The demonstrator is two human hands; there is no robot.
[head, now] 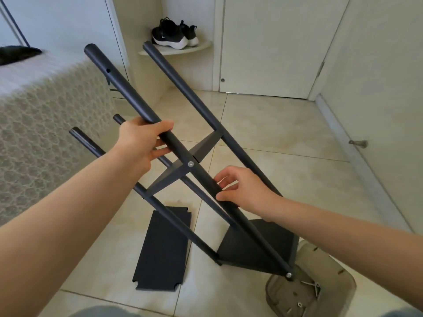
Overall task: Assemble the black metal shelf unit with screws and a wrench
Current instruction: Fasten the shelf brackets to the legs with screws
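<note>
The black metal shelf unit [201, 147] leans tilted over the tiled floor, its several round posts slanting up to the left. Two shelf panels are fixed between the posts, one midway and one [256, 245] at the low end. Silver screw heads show on the near post [190, 164] and at its foot. My left hand [144, 143] grips the near post above the middle shelf. My right hand [242, 191] holds the same post lower down, fingers curled round it. A loose black shelf panel [163, 248] lies flat on the floor.
A beige plastic stool [313, 287] at the lower right holds loose screws and a bent metal wrench. A bed with a patterned cover [41, 124] fills the left. Black sneakers [175, 34] sit on a corner ledge. White doors close off the far side and right.
</note>
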